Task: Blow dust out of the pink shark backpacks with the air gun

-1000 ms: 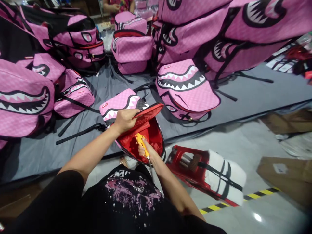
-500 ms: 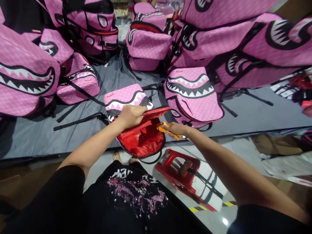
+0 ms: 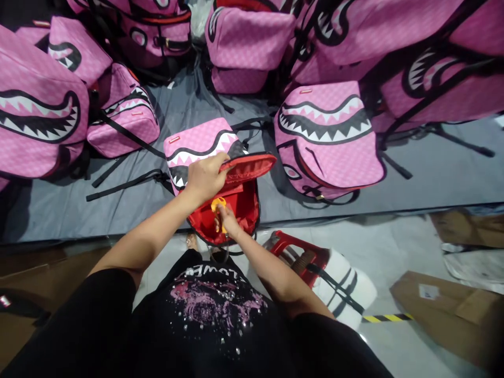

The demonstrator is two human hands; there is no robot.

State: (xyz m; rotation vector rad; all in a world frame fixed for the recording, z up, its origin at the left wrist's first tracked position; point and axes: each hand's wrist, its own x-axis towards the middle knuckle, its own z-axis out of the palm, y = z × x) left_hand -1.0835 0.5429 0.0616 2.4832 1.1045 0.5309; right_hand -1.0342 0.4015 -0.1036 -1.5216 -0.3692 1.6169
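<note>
A person in a black short-sleeved shirt with a pink-and-white glittering print [image 3: 220, 299] works over a pink checked backpack [image 3: 205, 139] with a black-and-white shark-mouth design, lying open at the near edge of a table covered in grey cloth [image 3: 413, 184]. The left hand [image 3: 205, 181] pinches the edge of the backpack's red-lined flap [image 3: 254, 167], holding it raised above the red fabric compartment. The right hand [image 3: 227, 220] has its fingers wrapped around a small yellow handheld tool [image 3: 218, 202], which is at the mouth of the compartment, in front of the red lining; whether it touches the fabric cannot be told. 1 long black webbing strap [image 3: 126, 186] trails left from the backpack across the cloth.

Just right of it sits a 2nd pink shark-mouth backpack [image 3: 326, 126], closed, with more pink bags [image 3: 250, 42] crowded behind. On the pale floor at right are a white padded object with black straps [image 3: 354, 278] on a red frame, a brown cardboard box [image 3: 441, 299] and yellow-and-black striped tape [image 3: 388, 318].
</note>
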